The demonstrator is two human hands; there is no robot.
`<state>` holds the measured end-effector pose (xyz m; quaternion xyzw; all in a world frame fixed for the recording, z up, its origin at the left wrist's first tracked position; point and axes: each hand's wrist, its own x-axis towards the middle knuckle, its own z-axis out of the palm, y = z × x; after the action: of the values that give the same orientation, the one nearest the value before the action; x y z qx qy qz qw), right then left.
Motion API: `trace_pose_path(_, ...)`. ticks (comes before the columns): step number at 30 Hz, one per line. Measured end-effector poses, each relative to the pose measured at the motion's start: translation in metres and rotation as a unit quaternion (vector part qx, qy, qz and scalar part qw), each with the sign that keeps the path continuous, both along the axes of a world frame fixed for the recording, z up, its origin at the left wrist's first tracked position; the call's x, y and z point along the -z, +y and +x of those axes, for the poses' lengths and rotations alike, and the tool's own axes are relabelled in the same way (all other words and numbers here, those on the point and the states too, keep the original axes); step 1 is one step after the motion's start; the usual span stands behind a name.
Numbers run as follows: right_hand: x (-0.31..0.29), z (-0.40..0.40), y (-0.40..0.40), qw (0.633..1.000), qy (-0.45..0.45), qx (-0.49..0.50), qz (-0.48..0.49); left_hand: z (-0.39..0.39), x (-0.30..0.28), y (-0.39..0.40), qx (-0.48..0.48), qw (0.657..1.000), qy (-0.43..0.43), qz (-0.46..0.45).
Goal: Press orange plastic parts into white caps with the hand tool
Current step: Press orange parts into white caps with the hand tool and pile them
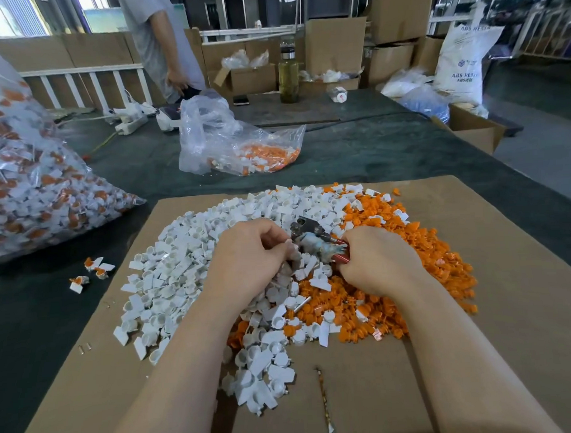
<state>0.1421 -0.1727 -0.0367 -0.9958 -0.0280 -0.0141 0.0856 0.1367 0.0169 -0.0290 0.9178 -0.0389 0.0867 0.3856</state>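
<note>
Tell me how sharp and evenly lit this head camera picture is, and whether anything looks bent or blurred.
Head view: soft, even light with faint shadows; the piles of white caps and orange parts are sharp. The left hand fingertips at the hand tool are motion-blurred; the right hand is crisp. Wide-angle distortion bows the cardboard sheet edges, and the background is dim and soft.

Both forearms bare, no sleeves, hands (250,259) ungloved.

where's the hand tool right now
In the head view the hand tool sits just above centre, over the seam between the white caps and orange parts, its red handle gripped by the right hand.
</note>
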Motion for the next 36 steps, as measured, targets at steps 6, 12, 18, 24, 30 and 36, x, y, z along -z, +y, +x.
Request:
trace_pose_path(6, 0.000, -0.001, 0.002, 1.000, -0.007, 0.005, -0.006, 0.001, -0.001, -0.001, -0.018, 0.997, 0.003, -0.076)
trace_pose_path(12, 0.001, 0.001, -0.003, 0.996, -0.016, 0.015, 0.085, -0.003, -0.006, -0.001, -0.013, 0.986, -0.008, -0.169)
trace_pose_path(18, -0.008, -0.001, -0.001, 0.927, -0.091, 0.022, 0.362, -0.004, -0.011, -0.002, 0.000, 0.974, 0.024, -0.224)
trace_pose_path(24, -0.015, -0.006, 0.008, 0.847, -0.084, 0.012, 0.525, -0.005, -0.012, -0.007, -0.013, 0.968, 0.007, -0.252)
trace_pose_path(30, -0.014, -0.009, 0.022, 0.834, -0.106, -0.012, 0.541, -0.004, -0.010, -0.014, -0.042, 0.955, -0.003, -0.295)
trace_pose_path(36, -0.011, -0.008, 0.027, 0.847, -0.160, -0.043, 0.504, -0.006, -0.010, -0.022, -0.058, 0.942, -0.018, -0.331)
